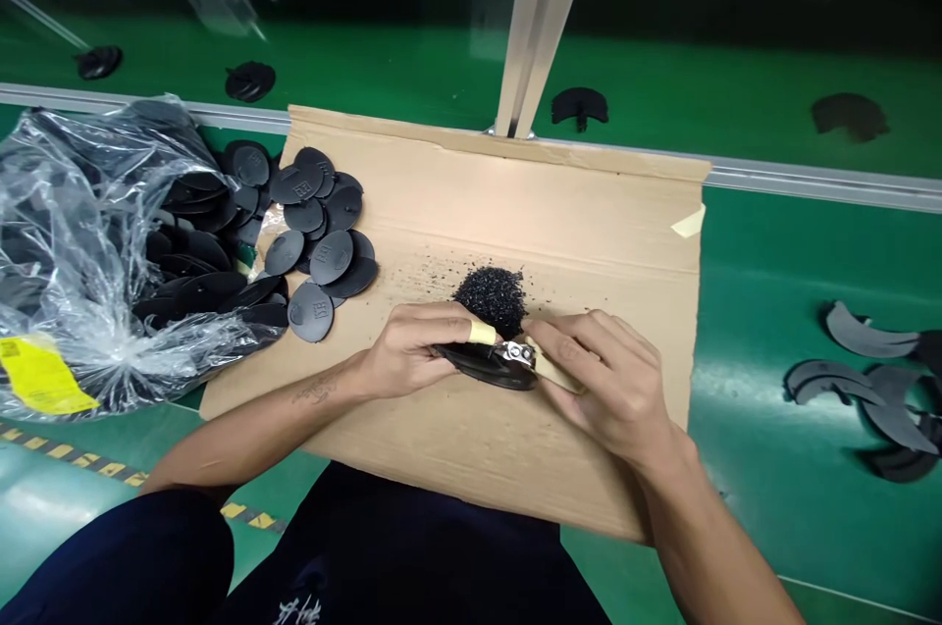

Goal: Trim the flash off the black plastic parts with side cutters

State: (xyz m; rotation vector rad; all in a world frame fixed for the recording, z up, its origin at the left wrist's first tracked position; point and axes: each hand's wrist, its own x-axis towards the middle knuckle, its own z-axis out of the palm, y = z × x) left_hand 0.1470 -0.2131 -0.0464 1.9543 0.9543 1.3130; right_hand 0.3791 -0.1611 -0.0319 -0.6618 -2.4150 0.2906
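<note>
My left hand [412, 347] is closed on the edge of a round black plastic piece [492, 370], with yellow tape wrapped round one finger. In my right hand [616, 375] is a pair of nippers [519, 351], its metal head against the upper side of that piece. The fingers cover most of the nippers' handles, and whether the jaws are closed cannot be made out. Just beyond both hands rises a small heap of black plastic scraps [492, 299] on a sheet of cardboard [515, 213].
To the left, several black discs [331, 257] lie on the cardboard's edge beside a clear plastic bag [80, 242] full of similar pieces. Curved black pieces [868, 394] rest on the green surface at right. A metal upright [541, 26] stands behind the cardboard.
</note>
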